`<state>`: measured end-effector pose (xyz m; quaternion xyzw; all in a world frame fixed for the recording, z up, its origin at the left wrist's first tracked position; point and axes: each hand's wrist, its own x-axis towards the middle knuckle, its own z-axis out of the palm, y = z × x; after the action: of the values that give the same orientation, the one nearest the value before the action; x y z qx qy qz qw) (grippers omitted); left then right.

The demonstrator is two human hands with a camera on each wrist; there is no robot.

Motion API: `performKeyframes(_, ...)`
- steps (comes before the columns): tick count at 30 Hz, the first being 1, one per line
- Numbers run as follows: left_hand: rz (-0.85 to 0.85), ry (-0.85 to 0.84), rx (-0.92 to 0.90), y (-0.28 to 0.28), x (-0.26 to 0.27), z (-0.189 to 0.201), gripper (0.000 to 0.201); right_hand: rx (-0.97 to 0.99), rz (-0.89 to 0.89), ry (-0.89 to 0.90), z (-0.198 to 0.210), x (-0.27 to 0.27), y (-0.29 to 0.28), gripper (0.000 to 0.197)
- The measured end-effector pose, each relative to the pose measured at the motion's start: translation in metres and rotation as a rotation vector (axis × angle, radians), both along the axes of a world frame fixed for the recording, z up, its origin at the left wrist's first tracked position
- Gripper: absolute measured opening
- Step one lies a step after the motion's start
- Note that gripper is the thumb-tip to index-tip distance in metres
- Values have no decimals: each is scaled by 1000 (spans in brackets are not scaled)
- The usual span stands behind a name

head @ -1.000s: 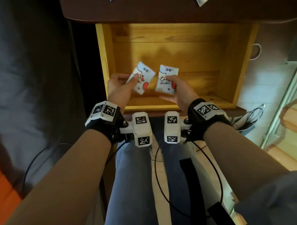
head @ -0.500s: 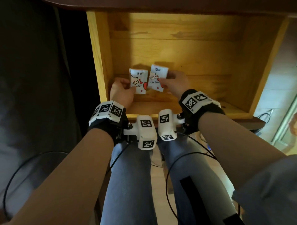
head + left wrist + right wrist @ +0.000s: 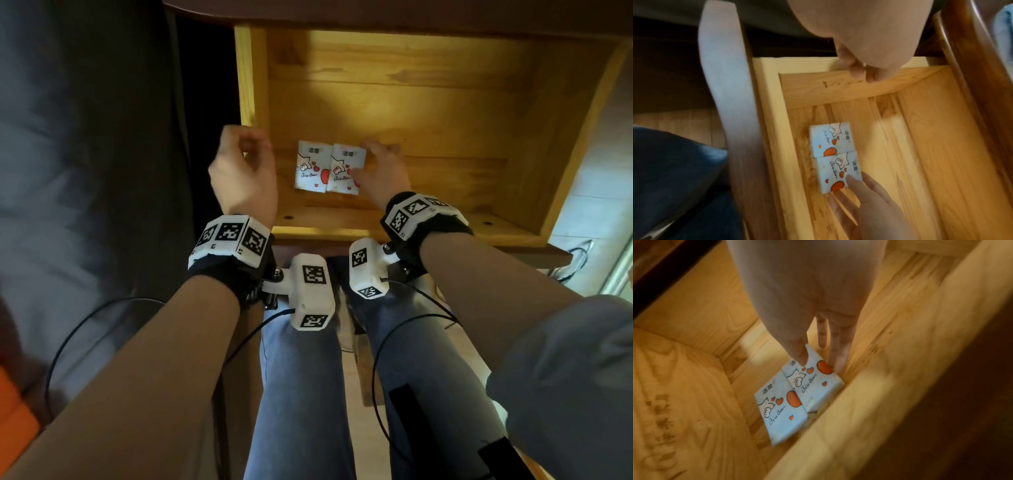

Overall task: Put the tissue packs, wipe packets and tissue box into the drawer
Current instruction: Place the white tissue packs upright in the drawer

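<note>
Two white tissue packs with red hearts lie flat, side by side, on the floor of the open wooden drawer (image 3: pixel 245 85), near its front left corner. The left pack (image 3: pixel 310 168) (image 3: pixel 831 139) (image 3: pixel 781 412) lies free. My right hand (image 3: pixel 363 161) (image 3: pixel 818 360) rests straight fingers on the right pack (image 3: pixel 344 169) (image 3: pixel 838 173) (image 3: pixel 813 379), thumb on top, other fingertips at its edge. My left hand (image 3: pixel 251 145) (image 3: pixel 863 73) hovers above the drawer's left wall with loosely curled fingers and holds nothing.
The drawer floor (image 3: pixel 445 137) is bare wood to the right of and behind the packs. A dark desk edge (image 3: pixel 376 10) overhangs the drawer's back. Grey fabric (image 3: pixel 85 137) lies to the left. My knees in jeans (image 3: pixel 301 377) and black cables sit below the drawer front.
Both packs have gone from held above the drawer to lying on its floor. My left hand has let go of its pack and lifted away to the left; the right hand's fingers have straightened.
</note>
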<state>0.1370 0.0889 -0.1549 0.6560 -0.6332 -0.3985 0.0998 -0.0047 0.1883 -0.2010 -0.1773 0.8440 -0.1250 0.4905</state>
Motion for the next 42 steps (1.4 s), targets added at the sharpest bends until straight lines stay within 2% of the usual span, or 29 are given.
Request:
performKeyframes(3, 26, -39, -63, -1, 17, -4, 24, -9, 43, -57, -1, 9, -6, 50)
performKeyframes(8, -27, -80, 45, 2, 36, -16, 28, -58, 161, -113, -4, 24, -16, 49)
performKeyframes(11, -24, -51, 88, 0, 39, -15, 28, -69, 250, -85, -5, 28, -21, 47)
performKeyframes(16, -9, -7, 150, -1, 42, -15, 29, -111, 387, -32, -6, 36, -38, 55)
performKeyframes(22, -13, 49, 195, -2, 46, -17, 29, 4, 362, -227, -9, 41, -42, 52)
performKeyframes(26, -12, 53, 186, -2, 46, -17, 29, 40, 499, -198, -5, 44, -35, 52)
performKeyframes(29, -11, 47, 167, -2, 45, -17, 28, -2, 393, -211, -8, 47, -31, 56)
performKeyframes(33, -5, 49, 167, -1, 45, -17, 28, 1, 41, -66, -5, 41, -21, 56)
performKeyframes(35, -2, 53, 170, -1, 45, -17, 29, 65, -85, -98, -4, 39, -17, 55)
performKeyframes(42, -22, 47, 201, -3, 47, -13, 29, 84, -177, -280, 5, 39, -17, 57)
